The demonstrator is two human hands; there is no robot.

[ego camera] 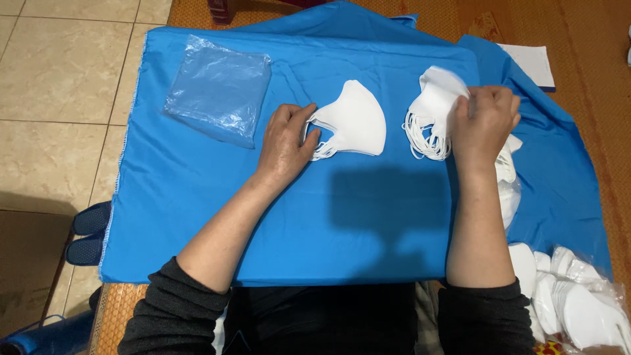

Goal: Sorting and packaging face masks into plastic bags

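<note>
While a person in dark long sleeves looks down at a bright blue cloth [276,210] spread over the surface, both bare hands work with white face masks. The left hand [286,141] lies palm down on the cloth, its fingers curled loosely against the ear-loop end of a small stack of white masks [355,118], touching it; the stack lies flat near the middle of the cloth. The right hand [483,121] is closed around a second bundle of white masks [434,108], gripping it at its right side with the fingers bent, so that the bundle's ear loops hang in a bunch toward the cloth. The two piles are apart, with bare blue cloth between them. A flat clear plastic bag [217,89] lies on the cloth's far left part, well apart from the hands. More white masks in clear wrapping [578,296] sit at the near right edge. A white sheet of paper [532,62] lies beyond the cloth on the right.
</note>
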